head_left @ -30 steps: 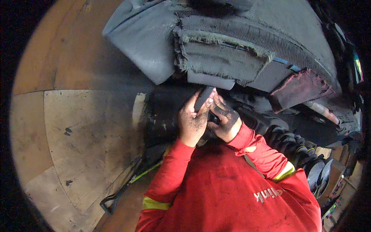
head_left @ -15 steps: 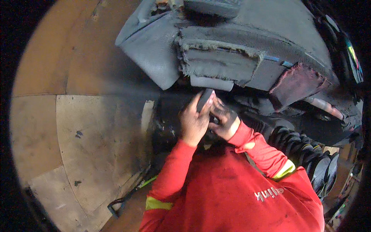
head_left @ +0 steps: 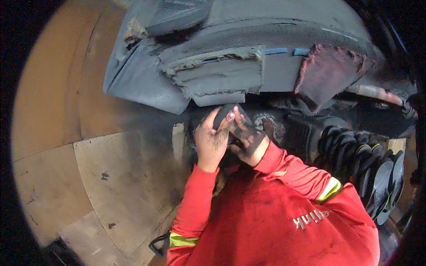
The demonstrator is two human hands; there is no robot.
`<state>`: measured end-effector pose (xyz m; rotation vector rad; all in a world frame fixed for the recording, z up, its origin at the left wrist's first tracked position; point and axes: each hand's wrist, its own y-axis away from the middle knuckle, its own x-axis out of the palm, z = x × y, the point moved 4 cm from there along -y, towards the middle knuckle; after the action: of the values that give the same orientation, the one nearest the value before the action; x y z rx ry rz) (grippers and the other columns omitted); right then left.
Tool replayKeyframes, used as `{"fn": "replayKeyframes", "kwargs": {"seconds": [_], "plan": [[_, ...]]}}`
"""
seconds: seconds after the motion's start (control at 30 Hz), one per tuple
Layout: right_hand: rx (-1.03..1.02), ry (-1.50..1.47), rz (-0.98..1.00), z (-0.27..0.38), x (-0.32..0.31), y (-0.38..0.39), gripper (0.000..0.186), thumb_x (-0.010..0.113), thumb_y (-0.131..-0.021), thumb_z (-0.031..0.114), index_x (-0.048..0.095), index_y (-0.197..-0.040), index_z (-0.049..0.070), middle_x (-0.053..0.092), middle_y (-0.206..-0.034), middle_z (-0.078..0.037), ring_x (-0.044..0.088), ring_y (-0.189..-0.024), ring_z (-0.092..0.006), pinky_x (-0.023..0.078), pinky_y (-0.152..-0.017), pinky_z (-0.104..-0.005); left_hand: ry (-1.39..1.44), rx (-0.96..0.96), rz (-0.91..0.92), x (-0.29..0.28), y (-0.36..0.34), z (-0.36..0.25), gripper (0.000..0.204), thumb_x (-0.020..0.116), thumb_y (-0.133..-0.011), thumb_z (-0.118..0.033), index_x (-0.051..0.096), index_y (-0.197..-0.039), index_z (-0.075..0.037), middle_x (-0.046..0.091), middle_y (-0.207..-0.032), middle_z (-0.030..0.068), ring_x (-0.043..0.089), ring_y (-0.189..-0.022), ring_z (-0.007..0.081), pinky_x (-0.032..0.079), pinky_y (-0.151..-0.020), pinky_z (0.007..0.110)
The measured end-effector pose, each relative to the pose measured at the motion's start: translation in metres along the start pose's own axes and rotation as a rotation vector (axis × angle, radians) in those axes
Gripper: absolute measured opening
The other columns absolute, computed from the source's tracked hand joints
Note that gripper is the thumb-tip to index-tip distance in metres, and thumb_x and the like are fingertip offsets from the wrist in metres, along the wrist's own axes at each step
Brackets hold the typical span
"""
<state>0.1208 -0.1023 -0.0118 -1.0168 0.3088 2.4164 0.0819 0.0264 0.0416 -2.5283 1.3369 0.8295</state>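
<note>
My left hand (head_left: 211,144) and my right hand (head_left: 247,142), both smudged with black, are closed round a small dark, flat piece (head_left: 222,115), their fingertips meeting over it. What it is exactly, I cannot tell. Just above it hangs a grey padded strip (head_left: 219,99) under a frayed grey cloth pad (head_left: 222,75), fixed to a dust-coated grey machine edge (head_left: 284,31). A pink-edged cloth (head_left: 326,73) hangs to the right of that pad. My red sleeves reach up from the bottom.
At the right, a row of dark flip-flop soles (head_left: 381,186) stands below a pale tube (head_left: 381,95). A ridged dark sole-like piece (head_left: 177,15) lies on the machine top. Stained plywood panels (head_left: 124,186) fill the left side.
My view has shifted, so the machine sits further left and the soles show more. My hands have moved slightly left in the picture, still closed on the dark piece.
</note>
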Motion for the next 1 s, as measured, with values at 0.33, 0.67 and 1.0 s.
{"fn": "replayKeyframes", "kwargs": {"seconds": [0.33, 0.67, 1.0], "plan": [[-0.241, 0.413, 0.222, 0.022, -0.022, -0.004, 0.055, 0.042, -0.098, 0.044, 0.034, -0.152, 0.039, 0.016, -0.166, -0.005, 0.029, -0.145, -0.0424, 0.027, -0.114, -0.0590, 0.950, -0.159, -0.220, 0.006, 0.057, 0.015, 0.028, 0.060, -0.099, -0.012, 0.060, -0.121, 0.005, 0.064, -0.115, 0.0082, 0.058, -0.107, 0.0138, 0.044, -0.096, 0.028], [-0.607, 0.723, -0.288, 0.053, 0.025, -0.017, 0.054, 0.033, -0.094, 0.054, 0.033, -0.147, 0.053, 0.011, -0.167, 0.002, 0.005, -0.150, -0.0429, 0.004, -0.110, -0.0726, 0.956, -0.050, -0.481, -0.037, 0.099, 0.000, 0.031, 0.060, -0.100, -0.016, 0.057, -0.123, 0.004, 0.064, -0.114, 0.0094, 0.060, -0.105, 0.0153, 0.046, -0.093, 0.030], [-0.748, 0.423, -0.460, 0.131, 0.046, -0.006, 0.051, 0.043, -0.091, 0.040, 0.045, -0.141, 0.050, 0.024, -0.163, 0.003, 0.020, -0.149, -0.0340, 0.005, -0.117, -0.0646, 0.914, 0.017, -0.661, -0.096, 0.157, 0.013, 0.024, 0.060, -0.099, -0.015, 0.056, -0.119, -0.001, 0.062, -0.107, 0.0041, 0.058, -0.098, 0.0114, 0.046, -0.087, 0.028]]}}
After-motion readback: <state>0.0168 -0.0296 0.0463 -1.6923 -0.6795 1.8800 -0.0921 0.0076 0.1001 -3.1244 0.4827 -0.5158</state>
